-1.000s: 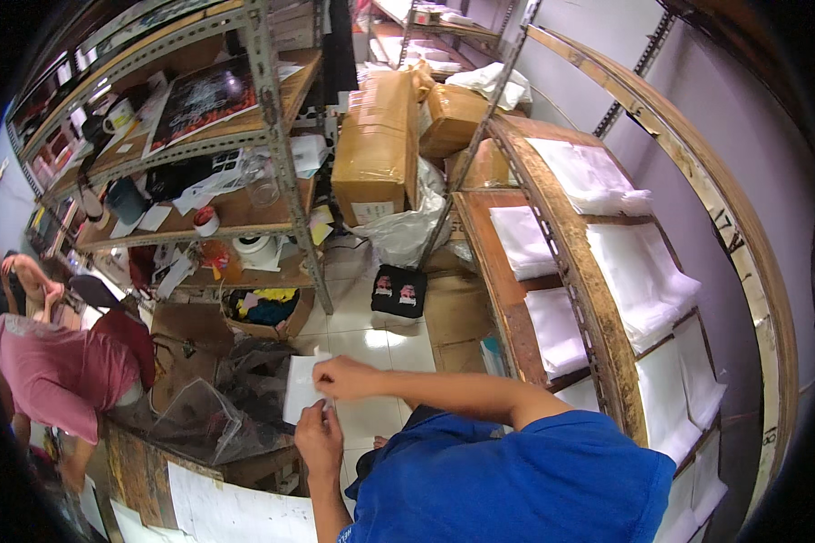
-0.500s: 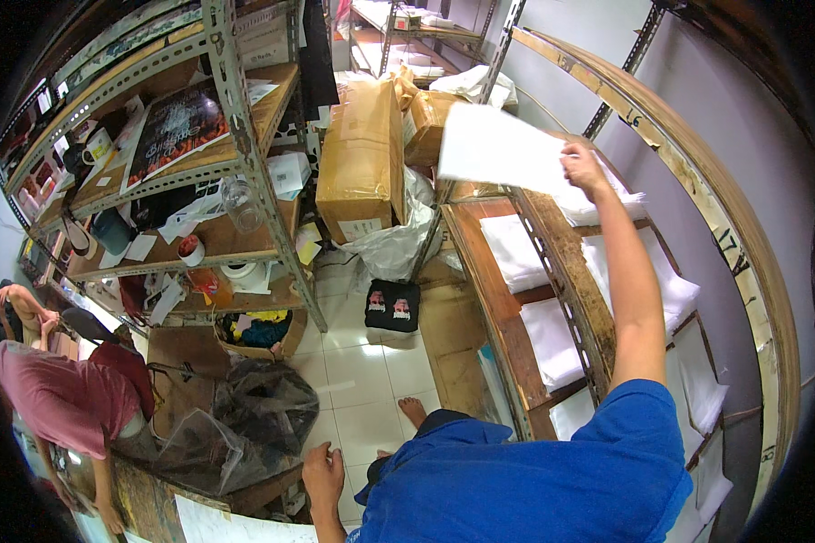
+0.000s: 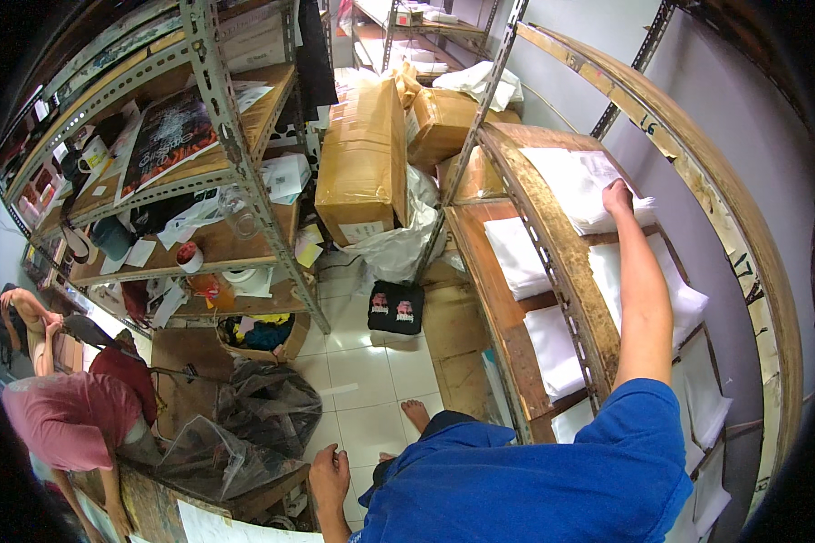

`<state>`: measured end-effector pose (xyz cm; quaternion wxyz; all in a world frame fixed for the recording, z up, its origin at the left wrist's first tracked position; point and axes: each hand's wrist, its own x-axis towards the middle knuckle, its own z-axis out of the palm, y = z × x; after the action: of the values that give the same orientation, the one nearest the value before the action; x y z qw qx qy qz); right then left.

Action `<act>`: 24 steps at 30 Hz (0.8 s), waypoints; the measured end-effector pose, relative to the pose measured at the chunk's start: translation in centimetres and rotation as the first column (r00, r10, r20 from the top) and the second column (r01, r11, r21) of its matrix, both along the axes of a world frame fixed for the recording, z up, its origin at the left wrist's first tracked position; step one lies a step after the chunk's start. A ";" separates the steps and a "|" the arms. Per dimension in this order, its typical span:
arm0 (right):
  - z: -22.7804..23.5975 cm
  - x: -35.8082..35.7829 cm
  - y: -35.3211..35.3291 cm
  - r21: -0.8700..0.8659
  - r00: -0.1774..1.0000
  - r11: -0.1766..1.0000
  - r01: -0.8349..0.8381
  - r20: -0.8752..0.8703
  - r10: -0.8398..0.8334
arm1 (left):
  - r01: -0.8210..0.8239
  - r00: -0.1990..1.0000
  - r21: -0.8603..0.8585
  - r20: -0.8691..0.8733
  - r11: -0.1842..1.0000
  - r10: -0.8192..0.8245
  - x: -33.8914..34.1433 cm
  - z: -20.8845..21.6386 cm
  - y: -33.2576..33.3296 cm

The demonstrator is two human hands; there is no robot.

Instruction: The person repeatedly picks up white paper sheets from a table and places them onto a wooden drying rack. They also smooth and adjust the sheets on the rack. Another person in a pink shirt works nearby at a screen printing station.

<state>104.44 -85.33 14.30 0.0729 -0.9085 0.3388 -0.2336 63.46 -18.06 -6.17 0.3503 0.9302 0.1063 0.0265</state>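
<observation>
While the left hand (image 3: 330, 481) hangs low and well to the left of the paper rack (image 3: 552, 217), its fingers loosely bent around nothing visible, the right hand (image 3: 617, 196) reaches over the rack's top shelf to the right edge of a stack of white sheets (image 3: 570, 181). Its fingers curl against the paper there; whether they pinch a sheet, I cannot tell. Further white stacks (image 3: 555, 348) lie on the rack's lower shelves. Left of the rack, folded black cloth (image 3: 396, 309) with two pink-and-white prints lies on the tiled floor; beyond the rack stands a big brown carton (image 3: 360, 167). Across from it, a metal shelf unit (image 3: 210, 72) carries a mug (image 3: 93, 154) and a dark poster (image 3: 172, 149). Farthest left of the rack, a co-worker in a pink shirt (image 3: 68, 418) bends beside a counter (image 3: 167, 502).
</observation>
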 end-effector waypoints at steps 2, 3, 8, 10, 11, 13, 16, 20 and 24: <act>0.1 -0.4 0.6 -0.014 1.000 1.000 0.005 0.009 -0.005 | 0.019 1.000 0.008 0.011 1.000 -0.019 0.2 0.1 0.0; 0.2 -0.6 0.9 -0.007 1.000 1.000 0.002 0.001 -0.002 | 0.028 0.999 0.011 0.017 1.000 -0.028 0.3 0.1 0.1; 1.4 -1.8 3.0 -0.032 0.995 0.999 0.015 -0.098 -0.018 | 0.015 1.000 0.022 0.015 1.000 -0.015 -0.1 -0.5 0.2; 1.8 -2.4 3.8 -0.028 0.987 1.000 -0.010 -0.162 0.005 | 0.013 1.000 0.025 0.021 1.000 -0.013 -0.4 -0.6 0.2; 1.8 -2.6 3.8 -0.049 0.982 0.999 -0.013 -0.189 0.003 | 0.010 0.999 0.019 0.037 1.000 -0.011 -0.6 -0.5 0.1; 1.1 -2.4 2.6 -0.103 0.973 0.993 -0.054 -0.228 0.029 | -0.009 1.000 0.009 0.024 1.000 0.008 -0.9 -0.3 0.1; -1.5 -0.9 -2.5 -0.135 0.966 0.982 -0.136 -0.240 0.100 | -0.042 0.998 0.017 -0.038 0.999 0.042 -1.6 0.2 0.1; -4.6 3.1 -10.1 -0.618 0.856 0.603 -0.504 -0.450 0.254 | -0.103 0.993 -0.083 -0.073 0.991 0.097 -3.2 0.0 1.0; -2.7 7.1 -6.4 -0.079 0.710 0.734 -0.674 0.201 0.674 | -0.163 0.987 -0.042 -0.009 0.986 0.163 -5.9 -0.1 1.8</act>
<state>111.54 -91.71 11.63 0.1897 -0.9382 -0.0258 -0.2881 57.55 -16.31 -6.26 0.3662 0.9109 0.1837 0.0500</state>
